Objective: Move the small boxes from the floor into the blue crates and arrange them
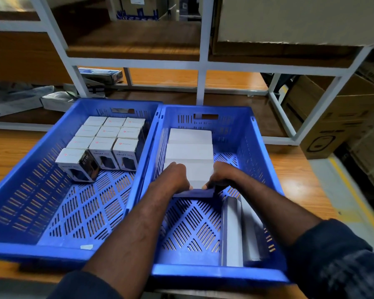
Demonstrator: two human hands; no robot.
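Sleeves (337, 262) and bare forearms reach from the bottom edge into the right crate (216, 275), where both hands meet on one white box (198, 175). Left hand (177, 178) curls its fingers over the box's left side and right hand (221, 176) over its right side, thumbs on the near face, so the box is gripped from both flanks. That two-sided hold looks meant to keep it square while it is set against the row (190, 145) of two more white boxes just behind it, near the crate's left wall. It sits close against the one behind, but I cannot tell whether its base rests on the crate bottom. Long grey packs (235, 229) lie lengthwise by the near right wall, probably put aside there so the row has room to grow toward the camera. Left crate (30, 251) stands tight beside the right one, handy for sorting two kinds apart, and holds printed boxes (108, 137) upright in three neat columns at its far end. One tilted box (77, 164) at that block's near left corner leans askew and likely wants straightening. Whether more small boxes wait on the floor (9, 152) I cannot tell. Behind the crates stands a white rack (203, 61).
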